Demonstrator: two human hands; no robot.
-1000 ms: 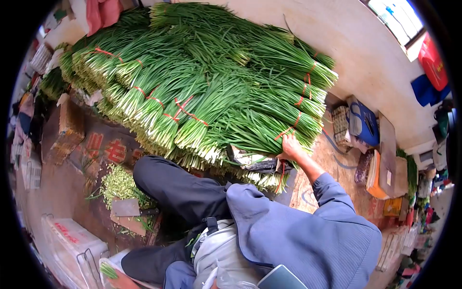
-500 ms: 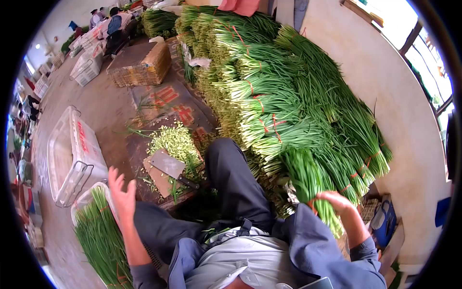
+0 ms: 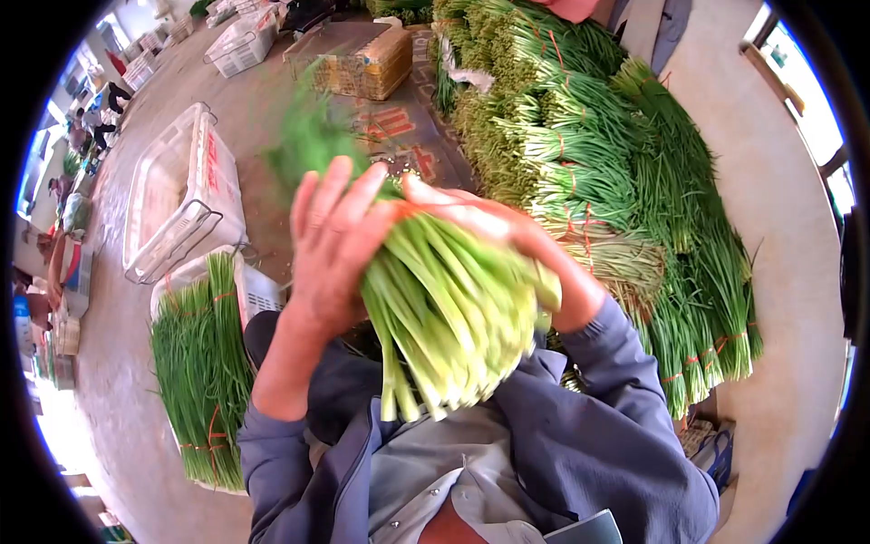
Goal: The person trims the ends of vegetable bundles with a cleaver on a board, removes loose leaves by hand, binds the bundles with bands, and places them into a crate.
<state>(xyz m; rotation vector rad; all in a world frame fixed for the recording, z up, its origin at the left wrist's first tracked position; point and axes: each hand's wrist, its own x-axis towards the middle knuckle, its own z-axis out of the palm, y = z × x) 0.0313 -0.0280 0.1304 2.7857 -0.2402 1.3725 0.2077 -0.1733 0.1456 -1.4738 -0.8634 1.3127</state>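
A bundle of green stalks (image 3: 444, 313) hangs in front of my chest, its pale cut ends toward me and its leafy tips blurred beyond my fingers. On its left side my left hand (image 3: 335, 245) presses against the stalks by the red band, fingers extended along them. My right hand (image 3: 480, 218) is wrapped round the bundle from the other side, smeared by motion. At the right lies a large pile of banded green bundles (image 3: 589, 190). A crate (image 3: 249, 281) at the left holds more green bundles (image 3: 199, 363).
An empty white crate (image 3: 181, 195) stands on the floor at the left. Farther off are a brown box (image 3: 349, 59) and another white crate (image 3: 243, 43). A wall (image 3: 779, 299) rises at the right. People are at work at the far left.
My right hand has lifted the bundle off the pile and brought it before my chest. My left hand has come in from the left to the bundle. The view has turned left.
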